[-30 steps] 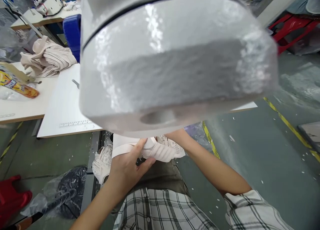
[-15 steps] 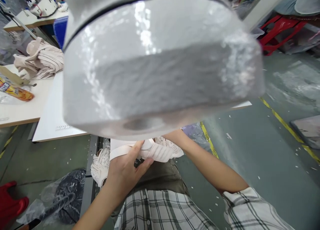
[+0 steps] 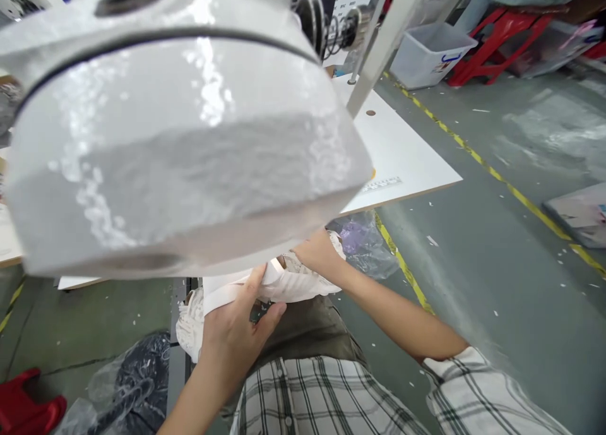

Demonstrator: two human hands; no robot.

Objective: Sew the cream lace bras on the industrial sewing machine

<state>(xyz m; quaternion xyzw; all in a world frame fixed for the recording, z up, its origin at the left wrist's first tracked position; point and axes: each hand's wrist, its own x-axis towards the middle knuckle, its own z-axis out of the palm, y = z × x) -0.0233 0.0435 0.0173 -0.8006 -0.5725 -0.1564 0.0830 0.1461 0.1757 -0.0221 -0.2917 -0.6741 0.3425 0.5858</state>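
Note:
A big white sewing machine head (image 3: pixel 180 151) fills the upper left and hides the work area under it. Just below its front edge lies a pale pink fabric piece with a band and white lace (image 3: pixel 288 283). My left hand (image 3: pixel 237 327) pinches the band of this fabric from below, thumb on top. My right hand (image 3: pixel 315 252) reaches under the machine and rests on the same fabric; its fingers are mostly hidden by the machine.
The white table (image 3: pixel 402 157) runs to the right of the machine, with a slanted metal pole (image 3: pixel 379 43) standing on it. Yellow floor tape (image 3: pixel 497 176), a clear bin (image 3: pixel 428 53) and red stools (image 3: pixel 487 37) lie beyond. A dark plastic bag (image 3: pixel 127 384) sits low left.
The view has swung right, so the machine head now sits further left and the table's right end shows. Both hands stay on the fabric, almost unmoved.

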